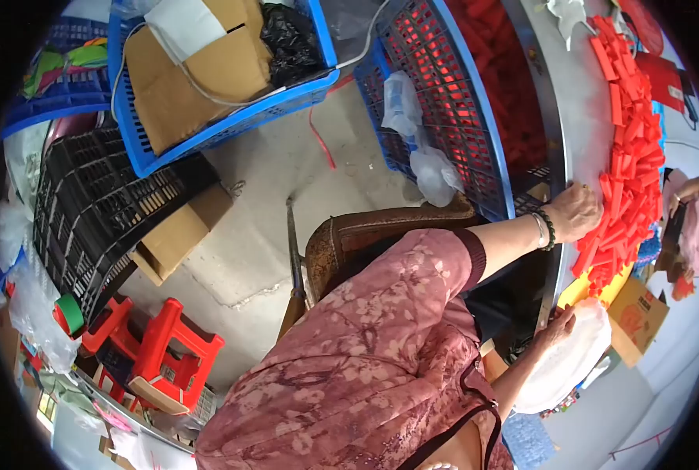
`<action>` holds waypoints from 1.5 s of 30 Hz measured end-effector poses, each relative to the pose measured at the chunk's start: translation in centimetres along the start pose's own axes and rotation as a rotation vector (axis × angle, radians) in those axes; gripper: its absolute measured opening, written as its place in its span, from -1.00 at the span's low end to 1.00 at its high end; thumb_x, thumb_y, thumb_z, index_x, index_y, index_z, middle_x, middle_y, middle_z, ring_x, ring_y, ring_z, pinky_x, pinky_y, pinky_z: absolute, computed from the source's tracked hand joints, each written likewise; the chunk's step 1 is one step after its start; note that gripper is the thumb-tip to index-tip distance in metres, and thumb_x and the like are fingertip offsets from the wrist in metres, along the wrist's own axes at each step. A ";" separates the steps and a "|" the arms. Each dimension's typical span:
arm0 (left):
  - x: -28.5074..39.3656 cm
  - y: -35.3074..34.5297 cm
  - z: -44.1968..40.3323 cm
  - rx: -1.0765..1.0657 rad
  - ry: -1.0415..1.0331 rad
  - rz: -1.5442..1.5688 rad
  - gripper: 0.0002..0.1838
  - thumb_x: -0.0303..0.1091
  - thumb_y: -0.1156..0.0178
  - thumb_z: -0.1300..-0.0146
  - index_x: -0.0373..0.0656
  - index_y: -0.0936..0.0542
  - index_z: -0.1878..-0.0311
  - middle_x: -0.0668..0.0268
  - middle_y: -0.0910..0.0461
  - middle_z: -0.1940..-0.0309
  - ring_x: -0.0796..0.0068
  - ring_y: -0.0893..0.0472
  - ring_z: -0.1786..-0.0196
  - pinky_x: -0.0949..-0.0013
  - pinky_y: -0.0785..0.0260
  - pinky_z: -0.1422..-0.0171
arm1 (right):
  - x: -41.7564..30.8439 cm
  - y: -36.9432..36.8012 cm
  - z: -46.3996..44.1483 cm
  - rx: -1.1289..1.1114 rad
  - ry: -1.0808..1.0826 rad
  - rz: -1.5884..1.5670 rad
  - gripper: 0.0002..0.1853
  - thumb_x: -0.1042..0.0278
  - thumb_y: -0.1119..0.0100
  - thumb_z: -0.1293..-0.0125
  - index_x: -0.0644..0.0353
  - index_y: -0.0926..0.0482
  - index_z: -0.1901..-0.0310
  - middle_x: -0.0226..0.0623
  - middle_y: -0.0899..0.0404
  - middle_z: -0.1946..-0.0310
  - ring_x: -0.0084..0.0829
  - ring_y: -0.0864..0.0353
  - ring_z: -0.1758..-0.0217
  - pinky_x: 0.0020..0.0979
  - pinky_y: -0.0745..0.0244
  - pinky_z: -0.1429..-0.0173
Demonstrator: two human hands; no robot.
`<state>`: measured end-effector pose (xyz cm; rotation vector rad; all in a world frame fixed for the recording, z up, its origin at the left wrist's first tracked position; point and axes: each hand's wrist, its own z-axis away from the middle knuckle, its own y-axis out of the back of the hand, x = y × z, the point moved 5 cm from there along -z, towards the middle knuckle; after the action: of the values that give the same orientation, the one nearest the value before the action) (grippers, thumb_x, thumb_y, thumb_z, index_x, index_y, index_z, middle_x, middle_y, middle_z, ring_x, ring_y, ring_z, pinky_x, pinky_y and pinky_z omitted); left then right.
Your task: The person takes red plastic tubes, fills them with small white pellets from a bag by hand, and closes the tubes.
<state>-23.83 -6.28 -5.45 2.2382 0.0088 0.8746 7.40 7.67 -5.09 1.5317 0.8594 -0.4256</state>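
On the metal table's edge (572,149) rests my left hand (575,213), which wears a ring and bracelets. Its fingers are curled beside a long heap of small red strips (627,172); whatever they hold is hidden. Lower in the view, my right hand (554,325) has its fingers pressed together near the heap's lower end. Its grip is too small to make out. A white rounded item (566,360) lies right beside that hand, and a yellow piece (594,290) shows under the last red strips.
Blue crates stand at the top, one with cardboard (193,63), another (443,102) beside a mass of red pieces (506,86). A brown chair (381,227) is close to my body. A black crate (91,211) and red stools (173,352) are at left. Another person's hand (688,190) is far right.
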 end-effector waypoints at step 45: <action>0.2 0.9 -0.2 0.010 -0.181 0.119 -0.91 -0.43 -0.09 -0.05 -0.04 -0.53 0.34 0.20 -0.57 0.52 0.09 -0.59 0.37 0.03 -0.40 0.31 | -1.6 -0.1 2.0 0.066 0.119 0.046 -0.73 0.23 -0.11 -0.33 0.32 -0.59 0.30 -0.42 -0.52 0.55 -0.62 -0.45 0.48 -0.53 -0.36 0.36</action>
<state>-24.00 -6.79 -4.66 2.3384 -0.2068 0.7312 6.71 5.35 -4.32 1.6477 0.9080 -0.3345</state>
